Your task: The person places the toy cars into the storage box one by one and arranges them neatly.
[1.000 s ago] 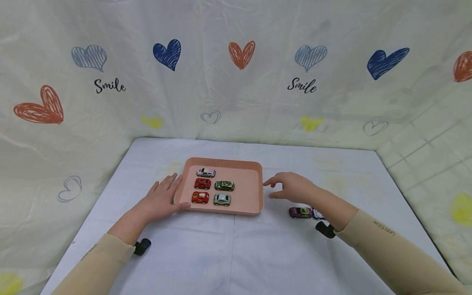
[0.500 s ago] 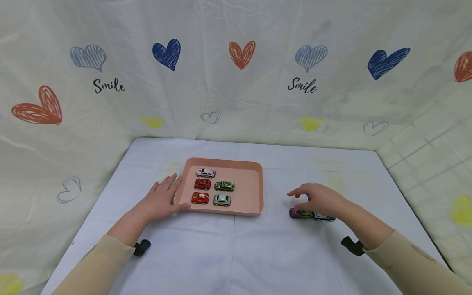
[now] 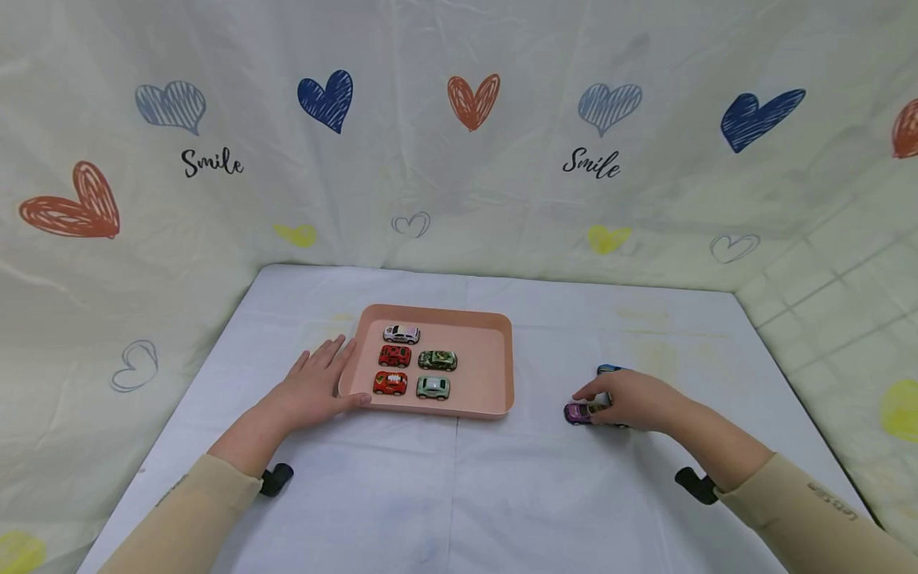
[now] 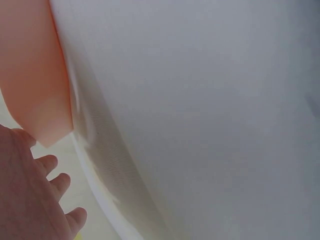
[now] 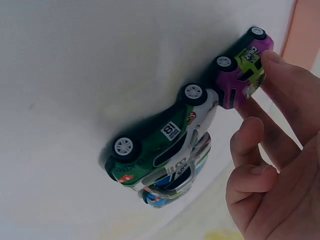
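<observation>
My left hand (image 3: pixel 308 392) lies spread at the left side of a pink tray (image 3: pixel 482 363), its thumb over the near left corner. On the table to the right, my right hand (image 3: pixel 645 401) has thumb and index finger around a purple toy car (image 3: pixel 576 414) with yellow-green markings. The right wrist view shows the thumb against this purple car (image 5: pixel 231 86). Just behind it stands a green-and-white toy car (image 5: pixel 167 142), and beyond that a blue-and-white toy car (image 5: pixel 175 182). In the head view, the hand covers most of these two.
In the tray sit a white toy car (image 3: pixel 402 334), two red toy cars (image 3: pixel 394 355), a camouflage-green toy car (image 3: pixel 437 360) and a pale green toy car (image 3: pixel 433 388). The right part of the tray shows bare. A patterned cloth wall (image 3: pixel 531 215) rises behind the table.
My right hand has moved right, away from the tray's right edge, and come down onto the purple toy car. My left hand has stayed at the tray.
</observation>
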{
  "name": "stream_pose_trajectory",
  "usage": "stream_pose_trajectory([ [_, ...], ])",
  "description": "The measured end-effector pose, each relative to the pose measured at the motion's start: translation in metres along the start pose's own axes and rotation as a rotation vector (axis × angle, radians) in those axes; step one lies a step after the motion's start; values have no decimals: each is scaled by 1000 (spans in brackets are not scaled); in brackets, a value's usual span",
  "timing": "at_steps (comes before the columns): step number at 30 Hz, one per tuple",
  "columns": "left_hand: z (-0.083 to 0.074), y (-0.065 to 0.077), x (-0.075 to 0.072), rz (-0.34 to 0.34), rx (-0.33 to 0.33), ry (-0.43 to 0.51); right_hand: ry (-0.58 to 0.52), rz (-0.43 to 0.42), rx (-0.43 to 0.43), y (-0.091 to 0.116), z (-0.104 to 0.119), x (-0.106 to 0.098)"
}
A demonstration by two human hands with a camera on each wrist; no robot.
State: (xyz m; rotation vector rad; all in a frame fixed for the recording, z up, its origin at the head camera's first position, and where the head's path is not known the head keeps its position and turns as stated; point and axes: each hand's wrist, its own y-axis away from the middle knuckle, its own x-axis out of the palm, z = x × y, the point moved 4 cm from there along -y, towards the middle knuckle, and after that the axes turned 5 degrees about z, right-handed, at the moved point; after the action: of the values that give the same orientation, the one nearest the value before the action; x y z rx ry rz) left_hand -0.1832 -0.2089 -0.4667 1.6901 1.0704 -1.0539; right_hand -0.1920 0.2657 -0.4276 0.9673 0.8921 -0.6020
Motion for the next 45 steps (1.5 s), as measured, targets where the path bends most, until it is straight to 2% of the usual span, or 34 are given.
stream_pose_trajectory([
  [11,-1,2,-3,8,-1,-10,59,-31,-19,-2,-1,8],
  [18,-2,2,-2,-1,-2,6,13,-26,-26,-4,-2,9],
  [30,-4,3,-4,17,-11,2,-54,-49,-60,-6,4,-7],
  [45,2,-2,0,9,-11,-12,-79,-74,-106,-22,24,-30],
])
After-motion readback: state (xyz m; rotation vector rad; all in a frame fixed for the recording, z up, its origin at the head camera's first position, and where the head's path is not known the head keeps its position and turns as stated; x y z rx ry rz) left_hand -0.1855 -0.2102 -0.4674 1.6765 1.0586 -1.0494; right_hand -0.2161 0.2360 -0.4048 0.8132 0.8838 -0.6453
